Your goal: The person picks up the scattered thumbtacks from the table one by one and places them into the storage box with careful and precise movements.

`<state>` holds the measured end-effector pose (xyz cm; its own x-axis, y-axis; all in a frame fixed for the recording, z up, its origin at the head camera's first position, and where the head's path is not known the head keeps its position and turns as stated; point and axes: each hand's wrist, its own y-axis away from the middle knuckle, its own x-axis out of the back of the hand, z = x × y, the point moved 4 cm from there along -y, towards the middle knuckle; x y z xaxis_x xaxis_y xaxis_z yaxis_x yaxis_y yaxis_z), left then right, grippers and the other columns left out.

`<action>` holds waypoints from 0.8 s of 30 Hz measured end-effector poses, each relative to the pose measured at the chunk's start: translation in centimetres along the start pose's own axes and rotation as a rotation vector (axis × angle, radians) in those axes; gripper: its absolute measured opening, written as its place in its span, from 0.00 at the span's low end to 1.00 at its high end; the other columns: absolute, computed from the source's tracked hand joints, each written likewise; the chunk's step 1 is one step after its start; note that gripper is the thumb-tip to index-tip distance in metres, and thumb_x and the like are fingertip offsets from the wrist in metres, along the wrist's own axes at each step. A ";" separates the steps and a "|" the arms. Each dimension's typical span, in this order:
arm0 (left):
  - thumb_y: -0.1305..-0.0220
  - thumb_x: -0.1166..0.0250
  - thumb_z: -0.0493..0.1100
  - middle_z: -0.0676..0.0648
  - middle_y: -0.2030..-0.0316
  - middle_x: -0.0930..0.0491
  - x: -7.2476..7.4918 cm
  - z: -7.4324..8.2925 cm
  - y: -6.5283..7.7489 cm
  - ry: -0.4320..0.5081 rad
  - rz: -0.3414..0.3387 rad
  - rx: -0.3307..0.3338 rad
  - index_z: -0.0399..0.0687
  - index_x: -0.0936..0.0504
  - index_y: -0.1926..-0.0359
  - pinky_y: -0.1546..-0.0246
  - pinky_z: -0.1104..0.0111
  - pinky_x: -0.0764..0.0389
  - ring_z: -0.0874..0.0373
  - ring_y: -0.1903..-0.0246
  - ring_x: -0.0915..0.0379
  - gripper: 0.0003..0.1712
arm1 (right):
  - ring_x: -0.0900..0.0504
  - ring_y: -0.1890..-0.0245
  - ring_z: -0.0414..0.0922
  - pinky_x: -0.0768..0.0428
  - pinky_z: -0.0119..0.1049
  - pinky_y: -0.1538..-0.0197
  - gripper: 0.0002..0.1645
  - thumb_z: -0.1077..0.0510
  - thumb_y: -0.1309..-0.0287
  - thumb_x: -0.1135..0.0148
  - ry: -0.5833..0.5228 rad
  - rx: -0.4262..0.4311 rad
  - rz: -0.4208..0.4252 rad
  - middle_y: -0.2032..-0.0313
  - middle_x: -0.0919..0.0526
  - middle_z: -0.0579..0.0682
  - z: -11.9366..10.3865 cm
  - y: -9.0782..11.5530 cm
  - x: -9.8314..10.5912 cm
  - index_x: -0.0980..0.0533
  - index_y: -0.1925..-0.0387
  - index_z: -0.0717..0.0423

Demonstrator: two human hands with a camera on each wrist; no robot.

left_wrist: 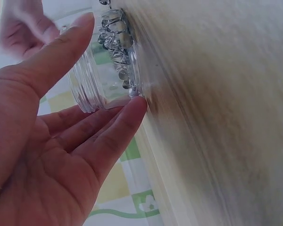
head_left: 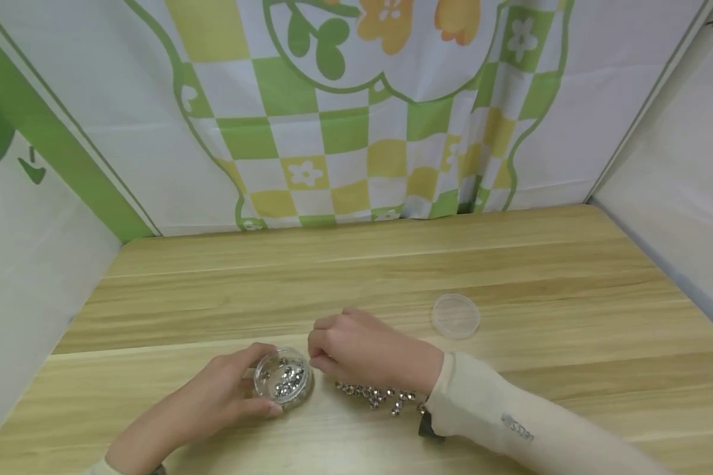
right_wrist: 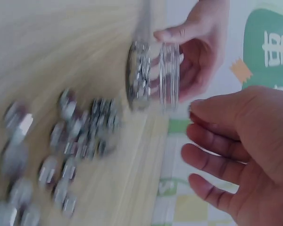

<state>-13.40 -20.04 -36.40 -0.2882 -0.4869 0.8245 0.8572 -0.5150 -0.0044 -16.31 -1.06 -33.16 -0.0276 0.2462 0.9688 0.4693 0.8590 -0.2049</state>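
Note:
My left hand (head_left: 220, 392) grips a clear round jar (head_left: 300, 398), thumb on the near side and fingers round the far side. Inside the jar lies a layer of small shiny silver pieces (left_wrist: 114, 42), with rounded heads. Just right of the jar, near its rim, is my right hand (head_left: 356, 349). In the right wrist view its thumb and index fingertip meet on a tiny piece, mostly hidden, while the other fingers are loosely bent. A loose pile of the same silver pieces (right_wrist: 104, 115) lies on the table below the right hand, partly covered by it in the head view.
A clear round lid (head_left: 455, 316) lies flat on the wood-grain table (head_left: 273, 277), beyond the right forearm. A dark object (head_left: 429, 427) shows under the right cuff. A checked, flowered curtain (head_left: 344, 132) hangs along the table's back edge, with pale side panels.

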 end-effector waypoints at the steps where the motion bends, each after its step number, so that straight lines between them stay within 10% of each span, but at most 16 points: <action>1: 0.51 0.30 0.63 0.38 0.51 0.18 0.0 0.0 0.1 0.004 -0.003 -0.007 0.37 0.29 0.42 0.53 0.46 0.16 0.46 0.53 0.21 0.44 | 0.22 0.70 0.33 0.19 0.33 0.60 0.05 0.53 0.39 0.38 0.006 0.014 0.006 0.71 0.17 0.39 -0.4 -0.5 -0.1 0.18 0.68 0.47; 13: 0.47 0.31 0.60 0.54 0.53 0.18 -0.1 0.2 0.0 0.054 -0.003 -0.063 0.52 0.27 0.47 0.54 0.56 0.13 0.59 0.52 0.22 0.30 | 0.24 0.69 0.31 0.22 0.29 0.62 0.08 0.51 0.35 0.40 0.021 0.059 0.017 0.68 0.16 0.37 -2.5 -3.7 -1.3 0.16 0.62 0.44; 24: 0.51 0.29 0.61 0.39 0.51 0.18 -0.1 0.0 0.1 -0.008 0.024 -0.023 0.36 0.28 0.43 0.52 0.46 0.17 0.47 0.53 0.21 0.42 | 0.21 0.70 0.35 0.18 0.35 0.61 0.06 0.57 0.41 0.36 -0.039 -0.025 0.116 0.69 0.14 0.42 0.6 1.2 0.1 0.15 0.65 0.50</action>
<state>-13.26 -20.08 -36.46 -0.2641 -0.4942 0.8283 0.8538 -0.5193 -0.0376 -16.29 0.25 -33.38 -0.0060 0.3609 0.9326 0.4928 0.8126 -0.3113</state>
